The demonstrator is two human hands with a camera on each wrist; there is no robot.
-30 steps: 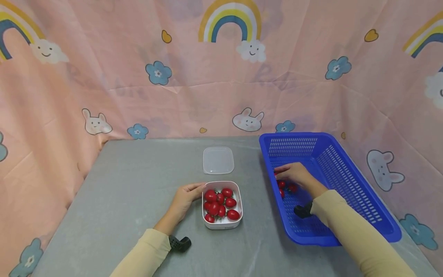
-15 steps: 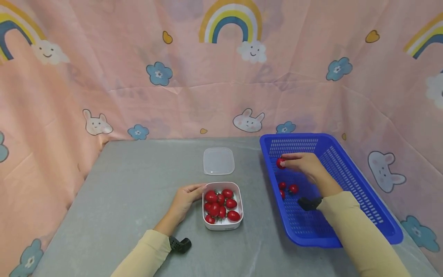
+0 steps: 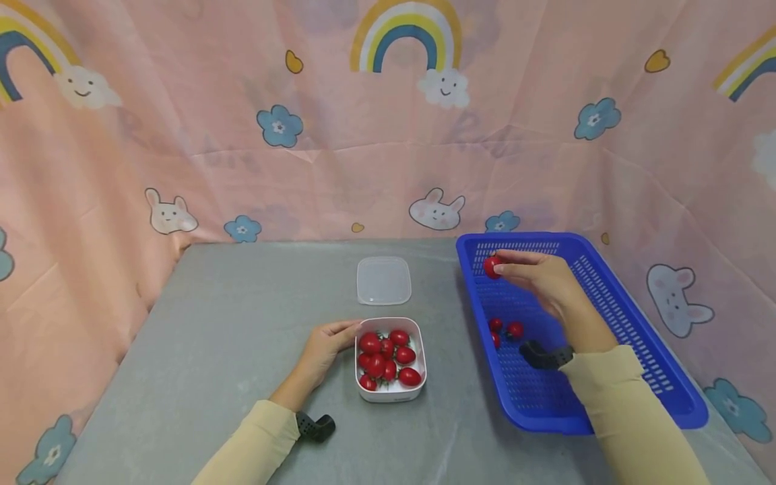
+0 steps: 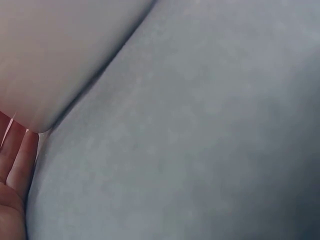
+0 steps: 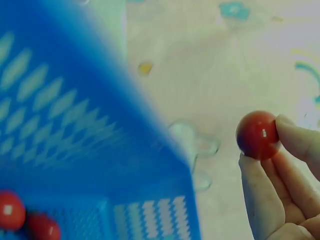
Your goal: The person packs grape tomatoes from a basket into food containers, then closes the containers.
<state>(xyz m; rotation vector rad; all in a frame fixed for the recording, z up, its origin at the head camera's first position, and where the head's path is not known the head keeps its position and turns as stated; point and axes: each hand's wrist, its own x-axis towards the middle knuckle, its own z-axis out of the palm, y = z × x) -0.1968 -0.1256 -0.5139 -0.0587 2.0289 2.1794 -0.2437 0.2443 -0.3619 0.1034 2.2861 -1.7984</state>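
Note:
Between thumb and fingertips my right hand (image 3: 548,286) pinches a red cherry tomato (image 3: 491,267), raised above the far left part of the blue plastic basket (image 3: 500,397). The right wrist view shows this round tomato (image 5: 257,135) at the fingertips, outside the basket wall. Several cherry tomatoes (image 3: 514,330) lie on the basket floor near its left side. My left hand (image 3: 321,353) rests with extended fingers against the left side of a small white square container (image 3: 391,397), which holds several cherry tomatoes (image 3: 376,366). In the left wrist view, straight fingers (image 4: 22,165) lie along the container's wall (image 4: 55,55).
A clear square lid (image 3: 384,281) lies flat on the grey table (image 3: 242,303) behind the white container. Table surface separates the container from the basket. A pink patterned curtain (image 3: 339,168) hangs along the back and sides.
My right hand has lifted a cherry tomato from the basket floor and moved it up and away from me. My left hand and the white container have stayed in place.

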